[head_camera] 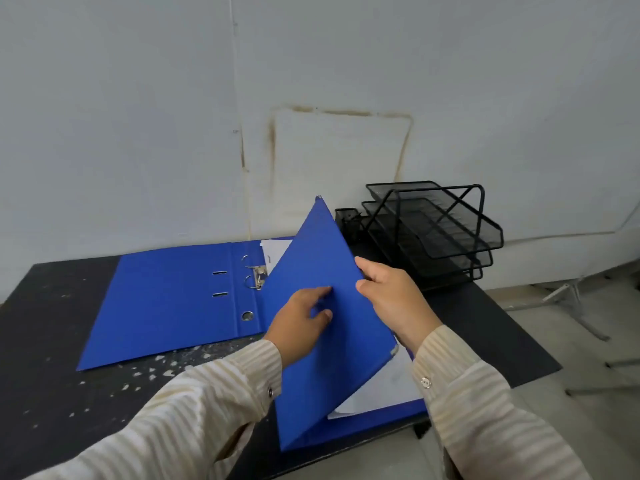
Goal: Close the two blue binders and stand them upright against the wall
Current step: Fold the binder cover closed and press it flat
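Observation:
Two blue binders lie on a dark table. The far binder is spread open and flat, its metal rings and some white paper showing at its right side. The near binder is half open: its front cover is raised at a steep angle over white sheets inside. My right hand grips the cover's right edge. My left hand rests on the cover's outer face, fingers pressed against it.
A black wire-mesh stack of letter trays stands at the back right by the pale wall, with a small black mesh holder beside it. White flecks speckle the table's left front. The floor and metal legs show at right.

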